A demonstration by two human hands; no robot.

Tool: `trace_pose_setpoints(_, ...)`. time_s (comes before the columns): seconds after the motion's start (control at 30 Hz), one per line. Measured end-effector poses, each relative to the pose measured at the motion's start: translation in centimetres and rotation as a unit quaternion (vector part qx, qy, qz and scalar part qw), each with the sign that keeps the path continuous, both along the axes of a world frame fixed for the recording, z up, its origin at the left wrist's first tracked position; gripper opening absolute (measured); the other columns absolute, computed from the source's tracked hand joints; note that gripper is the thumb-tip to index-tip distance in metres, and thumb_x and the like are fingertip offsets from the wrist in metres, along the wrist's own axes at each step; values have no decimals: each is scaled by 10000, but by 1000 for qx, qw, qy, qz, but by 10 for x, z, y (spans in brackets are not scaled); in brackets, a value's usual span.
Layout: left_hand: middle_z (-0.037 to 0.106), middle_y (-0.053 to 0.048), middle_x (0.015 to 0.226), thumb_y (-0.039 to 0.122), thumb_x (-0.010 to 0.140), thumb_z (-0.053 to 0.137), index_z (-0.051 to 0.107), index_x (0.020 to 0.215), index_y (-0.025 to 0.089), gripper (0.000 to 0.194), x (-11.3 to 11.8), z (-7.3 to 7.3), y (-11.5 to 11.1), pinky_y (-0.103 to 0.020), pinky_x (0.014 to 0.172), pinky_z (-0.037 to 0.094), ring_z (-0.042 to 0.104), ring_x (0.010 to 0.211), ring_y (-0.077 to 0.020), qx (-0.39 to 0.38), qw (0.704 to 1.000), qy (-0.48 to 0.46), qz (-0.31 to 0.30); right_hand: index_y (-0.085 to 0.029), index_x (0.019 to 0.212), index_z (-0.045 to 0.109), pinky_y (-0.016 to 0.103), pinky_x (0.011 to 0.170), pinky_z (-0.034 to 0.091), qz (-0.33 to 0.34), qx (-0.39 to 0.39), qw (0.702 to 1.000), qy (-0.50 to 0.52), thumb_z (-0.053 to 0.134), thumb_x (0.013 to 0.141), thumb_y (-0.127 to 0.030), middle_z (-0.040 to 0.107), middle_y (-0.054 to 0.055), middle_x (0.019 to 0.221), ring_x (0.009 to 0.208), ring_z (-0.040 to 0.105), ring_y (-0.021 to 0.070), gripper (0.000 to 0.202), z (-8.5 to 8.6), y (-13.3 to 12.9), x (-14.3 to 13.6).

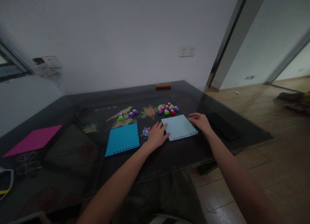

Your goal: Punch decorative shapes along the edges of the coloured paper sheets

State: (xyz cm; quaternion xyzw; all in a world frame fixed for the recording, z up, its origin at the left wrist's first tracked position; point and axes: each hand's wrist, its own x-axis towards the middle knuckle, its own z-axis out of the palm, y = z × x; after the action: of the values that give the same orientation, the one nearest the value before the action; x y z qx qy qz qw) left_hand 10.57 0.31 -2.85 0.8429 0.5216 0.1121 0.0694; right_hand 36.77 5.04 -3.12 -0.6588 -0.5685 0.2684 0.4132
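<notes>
A pale, nearly white sheet stack (179,127) with a row of holes along its near edge lies on the dark table. My left hand (157,135) rests at its left edge, fingers spread, fingertips touching the paper. At the upper right corner is my right hand (199,120), its fingers curled and thumb near the fingertips; something small and dark shows beneath them, too small to make out. A blue punched sheet (123,138) lies to the left. Between it and my left hand sits a little pile of pink, blue and white pieces (146,132).
Colourful eyeball-like toys (167,109) cluster behind the pale sheets, and several more (132,114) lie left of them. A magenta sheet (34,140) is far left, a black flat object (222,126) right, a brown roll (163,86) by the wall.
</notes>
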Motion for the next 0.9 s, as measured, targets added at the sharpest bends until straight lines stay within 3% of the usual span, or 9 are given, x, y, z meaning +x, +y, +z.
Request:
trace_pose_setpoints(0.13,348,-114,1428,481,866,395,379,1347,194,560,0,-1,0,-417,1075,246,272,1325,-289,4,1000,3,1,-130,946,668,251,549,476,-40,23,998,-45,633,695,-244,680,87,790,630,617,158,278,-2,3,4)
trace_pose_setpoints(0.37,347,-104,1431,482,872,382,374,1349,207,551,0,2,-1,-414,1074,248,256,1333,-277,-1,1000,16,3,-134,921,664,264,621,510,-7,15,999,-28,626,708,-209,698,96,824,738,653,183,229,-5,4,2)
trace_pose_setpoints(0.9,348,-98,1431,490,871,373,381,1344,212,549,-1,-1,0,-427,1077,234,259,1330,-281,-1,1000,6,-1,-138,911,666,265,652,509,17,3,1000,10,621,706,-188,704,85,830,740,651,167,216,-1,1,-4)
